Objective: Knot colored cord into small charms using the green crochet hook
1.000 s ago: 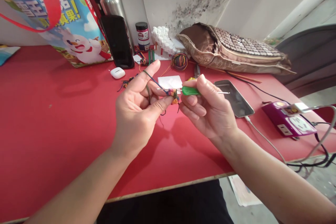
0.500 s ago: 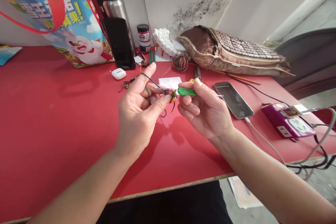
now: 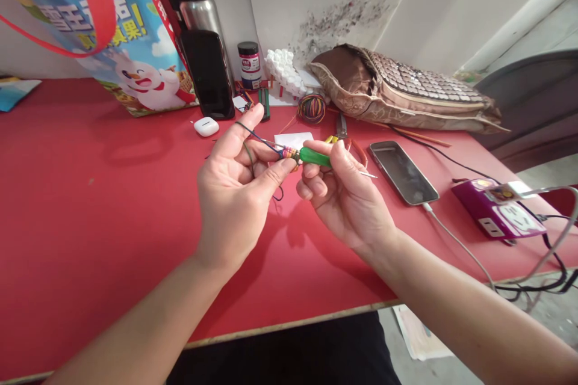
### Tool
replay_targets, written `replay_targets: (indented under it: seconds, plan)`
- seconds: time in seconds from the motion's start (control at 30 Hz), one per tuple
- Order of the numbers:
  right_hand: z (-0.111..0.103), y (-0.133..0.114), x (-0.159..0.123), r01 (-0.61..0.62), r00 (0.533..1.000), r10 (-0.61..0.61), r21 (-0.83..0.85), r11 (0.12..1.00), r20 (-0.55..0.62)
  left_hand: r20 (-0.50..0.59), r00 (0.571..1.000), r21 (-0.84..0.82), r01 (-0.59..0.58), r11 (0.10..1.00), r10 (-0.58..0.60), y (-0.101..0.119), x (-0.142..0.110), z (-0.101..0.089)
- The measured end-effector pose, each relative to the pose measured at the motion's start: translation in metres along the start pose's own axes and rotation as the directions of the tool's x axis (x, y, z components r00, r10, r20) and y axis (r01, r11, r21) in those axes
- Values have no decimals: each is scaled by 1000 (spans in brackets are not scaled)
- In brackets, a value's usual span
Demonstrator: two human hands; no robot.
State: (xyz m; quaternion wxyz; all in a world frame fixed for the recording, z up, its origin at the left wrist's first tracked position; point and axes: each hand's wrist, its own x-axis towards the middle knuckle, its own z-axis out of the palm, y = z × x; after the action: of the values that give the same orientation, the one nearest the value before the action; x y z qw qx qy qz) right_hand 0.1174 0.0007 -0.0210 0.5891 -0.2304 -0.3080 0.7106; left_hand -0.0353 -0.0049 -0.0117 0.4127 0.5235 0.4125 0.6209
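Note:
My left hand [image 3: 235, 183] pinches a small multicoloured knitted piece [image 3: 289, 153] between thumb and fingers, with dark yarn [image 3: 253, 132] looped over the raised index finger. My right hand [image 3: 343, 192] is closed on a crochet hook with a green handle [image 3: 315, 158]; its metal end [image 3: 368, 174] sticks out to the right. The hook's tip sits in the knitted piece. Both hands hover above the red table [image 3: 112, 204].
Behind the hands lie a white paper [image 3: 293, 139], a ball of coloured yarn [image 3: 311, 108], pliers [image 3: 342, 127], an earbud case [image 3: 206, 126], a dark jar [image 3: 250, 65], a black phone [image 3: 208, 74] and a printed bag [image 3: 99, 30]. To the right: a phone [image 3: 403, 171] on a cable, a purple power strip [image 3: 501, 213], a brown cushion [image 3: 401, 93].
Both hands have shifted slightly left and the right hand has tilted, so the hook's metal end now points lower to the right. The grip on the knitted piece is unchanged.

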Motion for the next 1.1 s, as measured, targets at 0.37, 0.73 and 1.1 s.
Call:
replay_targets:
  seconds: [0.37, 0.73, 1.1]
  plan:
    - [-6, -14, 9, -19, 999, 16, -88, 996, -31, -6, 1000, -1, -7, 1000, 7, 0, 3, -2]
    - [-13, -21, 10, 27, 1000, -25, -172, 985, 10, -15, 996, 61, -85, 995, 86, 6, 3, 0]
    - [-11, -22, 11, 47, 997, -56, -189, 981, -44, -15, 999, 42, -37, 998, 37, 4, 3, -3]
